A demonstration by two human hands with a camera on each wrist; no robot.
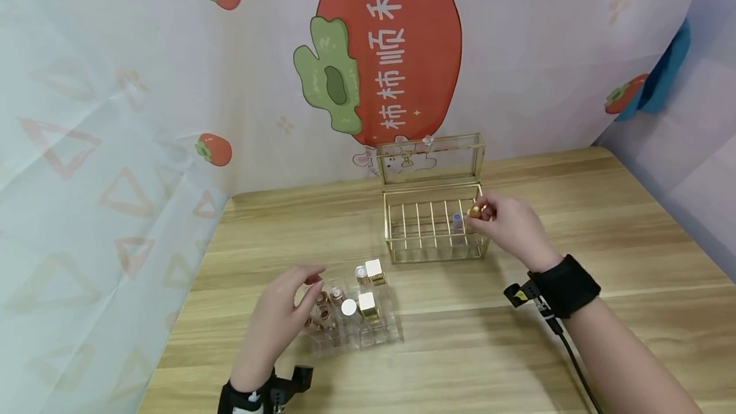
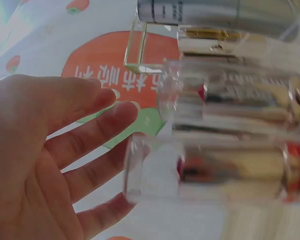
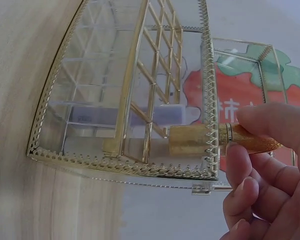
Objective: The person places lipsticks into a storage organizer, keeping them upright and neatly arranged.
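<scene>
A gold lipstick (image 3: pixel 195 141) is pinched between the thumb and fingers of my right hand (image 1: pixel 517 229). Its lower end is inside the rim of a gold-framed glass box (image 1: pixel 435 239), at the right end above the divider grid. Beside it, a lilac tube (image 1: pixel 457 220) stands in a compartment. My left hand (image 1: pixel 282 312), fingers relaxed and holding nothing, hovers at the left side of a clear acrylic holder (image 1: pixel 374 339). Several lipsticks stand there, among them a clear-capped lipstick (image 2: pixel 230 172) close to my left fingertips, a white-topped tube (image 1: pixel 349 308) and a square gold-sided tube (image 1: pixel 368 304).
The box's glass lid (image 1: pixel 431 161) stands raised at the back, near the printed curtain (image 1: pixel 276 69). Both objects rest on a wood-grain table (image 1: pixel 460 344). A cable (image 1: pixel 575 363) trails from my right wrist strap over the tabletop.
</scene>
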